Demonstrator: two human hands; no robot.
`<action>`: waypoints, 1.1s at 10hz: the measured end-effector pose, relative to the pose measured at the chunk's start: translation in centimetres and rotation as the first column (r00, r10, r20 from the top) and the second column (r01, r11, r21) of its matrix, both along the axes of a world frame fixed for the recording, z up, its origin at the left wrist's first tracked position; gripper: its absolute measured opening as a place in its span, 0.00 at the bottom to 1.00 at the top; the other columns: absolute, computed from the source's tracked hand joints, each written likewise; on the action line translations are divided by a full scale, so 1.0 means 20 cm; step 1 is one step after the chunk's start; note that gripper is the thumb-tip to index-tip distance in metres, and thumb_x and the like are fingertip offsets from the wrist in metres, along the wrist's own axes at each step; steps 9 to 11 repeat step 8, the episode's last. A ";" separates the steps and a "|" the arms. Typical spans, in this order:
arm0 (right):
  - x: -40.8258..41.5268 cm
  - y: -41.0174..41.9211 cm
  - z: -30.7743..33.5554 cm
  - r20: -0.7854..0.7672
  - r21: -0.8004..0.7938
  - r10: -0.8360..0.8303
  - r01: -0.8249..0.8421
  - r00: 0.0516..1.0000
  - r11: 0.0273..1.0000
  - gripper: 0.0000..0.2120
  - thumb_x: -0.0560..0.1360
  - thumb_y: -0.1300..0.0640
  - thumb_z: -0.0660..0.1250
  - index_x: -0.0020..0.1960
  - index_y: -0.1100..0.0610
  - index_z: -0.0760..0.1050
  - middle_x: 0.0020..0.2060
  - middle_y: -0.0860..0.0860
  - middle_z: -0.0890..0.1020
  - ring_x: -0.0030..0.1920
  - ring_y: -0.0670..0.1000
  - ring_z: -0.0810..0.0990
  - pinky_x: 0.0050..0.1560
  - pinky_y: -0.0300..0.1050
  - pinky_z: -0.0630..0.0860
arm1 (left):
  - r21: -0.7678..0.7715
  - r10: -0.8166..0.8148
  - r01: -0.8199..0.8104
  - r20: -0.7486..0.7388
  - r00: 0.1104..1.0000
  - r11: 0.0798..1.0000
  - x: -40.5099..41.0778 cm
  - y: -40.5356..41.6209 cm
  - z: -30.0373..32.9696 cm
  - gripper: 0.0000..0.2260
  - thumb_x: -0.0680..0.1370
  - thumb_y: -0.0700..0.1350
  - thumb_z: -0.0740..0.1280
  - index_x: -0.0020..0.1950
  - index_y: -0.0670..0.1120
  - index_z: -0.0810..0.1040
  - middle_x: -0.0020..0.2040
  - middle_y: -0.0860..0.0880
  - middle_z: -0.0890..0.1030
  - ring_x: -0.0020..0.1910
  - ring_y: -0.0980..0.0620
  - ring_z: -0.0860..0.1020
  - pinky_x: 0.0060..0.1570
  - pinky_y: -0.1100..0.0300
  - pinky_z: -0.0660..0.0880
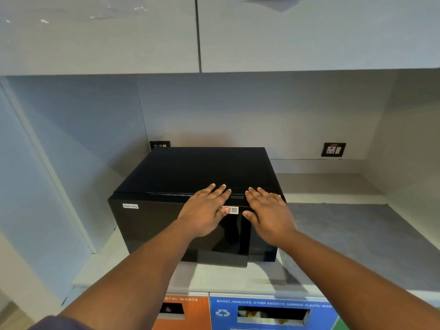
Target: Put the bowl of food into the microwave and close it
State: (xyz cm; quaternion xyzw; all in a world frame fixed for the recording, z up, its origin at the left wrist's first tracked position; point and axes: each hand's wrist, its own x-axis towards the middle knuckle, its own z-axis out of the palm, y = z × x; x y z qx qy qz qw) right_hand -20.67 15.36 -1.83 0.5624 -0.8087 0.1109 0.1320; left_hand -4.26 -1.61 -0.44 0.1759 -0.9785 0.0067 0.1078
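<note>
At the centre of the frame we have both hands laid flat against the upper front of the black microwave [190, 186], which sits on the pale desk [238, 277] in an alcove under the white wall cabinets [309, 32]. Our left hand [206, 210] and our right hand [266, 211] sit side by side, near each other but apart, with a small white code sticker [234, 210] showing between them. The fingers [220, 189] of both hands are spread and released, reaching over the top edge of the door; they grasp nothing. The door looks shut or very nearly so, lying flush with the body along its top seam. We cannot see the bowl of food anywhere; with the dark door over the cavity we judge it is already inside, though nothing shows through. So the step in hand looks like the closing push. The next move, as we read it, calls for even pressure from both palms until the latch catches, then lifting the hands straight off without dragging the oven back on the desk. At the bottom of the frame sit orange and blue waste bins [262, 313]
</note>
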 end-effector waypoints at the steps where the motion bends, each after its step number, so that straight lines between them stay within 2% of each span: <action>1: 0.00 -0.02 -0.02 -0.033 -0.038 -0.028 0.026 0.999 0.999 0.28 0.83 0.40 0.52 0.80 0.51 0.62 0.79 0.49 0.66 0.80 0.52 0.60 0.77 0.53 0.55 | -0.025 -0.002 0.001 -0.031 1.000 1.000 -0.02 -0.01 0.00 0.28 0.84 0.63 0.48 0.83 0.55 0.53 0.84 0.53 0.56 0.83 0.50 0.52 0.78 0.51 0.52; 3: 0.02 -0.07 -0.02 -0.065 -0.048 -0.079 0.076 0.995 0.996 0.26 0.84 0.43 0.55 0.78 0.52 0.65 0.77 0.50 0.71 0.78 0.53 0.65 0.75 0.54 0.61 | -0.030 0.014 -0.015 -0.041 0.999 0.999 -0.05 -0.03 -0.02 0.28 0.85 0.61 0.50 0.83 0.54 0.52 0.84 0.52 0.55 0.83 0.49 0.51 0.78 0.51 0.52; 4: 0.03 -0.07 -0.01 -0.072 -0.028 -0.101 0.099 0.992 0.995 0.26 0.84 0.44 0.54 0.79 0.52 0.65 0.77 0.50 0.70 0.78 0.53 0.65 0.75 0.54 0.61 | -0.018 0.009 -0.010 -0.034 0.999 1.000 -0.04 -0.02 0.00 0.28 0.85 0.61 0.51 0.84 0.53 0.52 0.84 0.52 0.55 0.83 0.49 0.51 0.78 0.50 0.52; 7: 0.06 -0.07 0.04 0.009 0.017 -0.134 0.134 0.991 0.991 0.26 0.84 0.43 0.56 0.80 0.50 0.61 0.79 0.48 0.66 0.80 0.51 0.60 0.77 0.52 0.58 | 0.036 -0.001 0.002 -0.027 1.000 0.999 -0.03 -0.01 0.03 0.29 0.85 0.59 0.52 0.84 0.52 0.48 0.85 0.52 0.52 0.83 0.50 0.48 0.80 0.50 0.51; 8: 0.08 -0.07 0.06 0.096 -0.027 -0.142 0.145 0.985 0.989 0.30 0.83 0.39 0.52 0.82 0.50 0.55 0.81 0.48 0.60 0.81 0.50 0.55 0.78 0.51 0.53 | 0.027 -0.004 0.006 -0.060 0.998 1.000 -0.02 0.01 0.06 0.30 0.86 0.59 0.50 0.84 0.50 0.47 0.85 0.51 0.50 0.83 0.51 0.46 0.80 0.51 0.49; 11: 0.08 -0.07 0.06 0.096 -0.027 -0.142 0.145 0.985 0.989 0.30 0.83 0.39 0.52 0.82 0.50 0.55 0.81 0.48 0.60 0.81 0.50 0.55 0.78 0.51 0.53 | 0.027 -0.004 0.006 -0.060 0.998 1.000 -0.02 0.01 0.06 0.30 0.86 0.59 0.50 0.84 0.50 0.47 0.85 0.51 0.50 0.83 0.51 0.46 0.80 0.51 0.49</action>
